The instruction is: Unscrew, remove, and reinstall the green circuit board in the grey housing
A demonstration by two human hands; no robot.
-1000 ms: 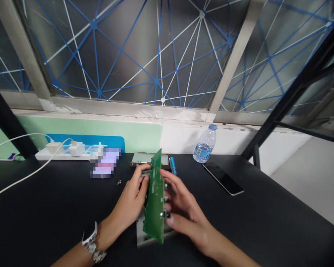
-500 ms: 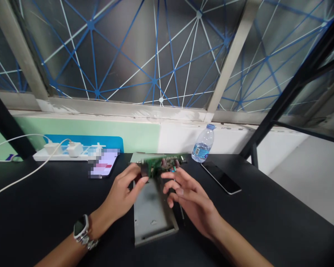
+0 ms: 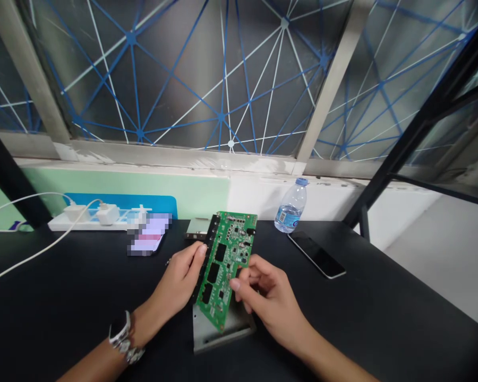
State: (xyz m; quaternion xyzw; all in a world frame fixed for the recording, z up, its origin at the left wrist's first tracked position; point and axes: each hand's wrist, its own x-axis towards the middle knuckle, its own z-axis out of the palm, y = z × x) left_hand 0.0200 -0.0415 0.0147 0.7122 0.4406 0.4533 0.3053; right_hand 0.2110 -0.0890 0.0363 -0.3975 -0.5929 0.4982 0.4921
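A green circuit board (image 3: 224, 268) with black chips and a row of connectors along one edge is held tilted, face towards me. My left hand (image 3: 179, 278) grips that connector edge. My right hand (image 3: 265, 302) pinches the board's lower right side, thumb on the face and fingers behind. Under the board lies a grey metal chassis plate (image 3: 223, 337), mostly hidden by it. A second metal casing piece (image 3: 197, 228) sits behind the board at the far side of the table.
A black table (image 3: 342, 297) carries a smartphone (image 3: 316, 254) and a water bottle (image 3: 291, 208) at the back right. A blurred phone (image 3: 149, 233) lies at the back left. A white power strip (image 3: 87, 223) with chargers and white cables runs along the back left.
The board has turned from edge-on to face-up towards me and dropped lower, now over the chassis plate. My right hand has closed on it.
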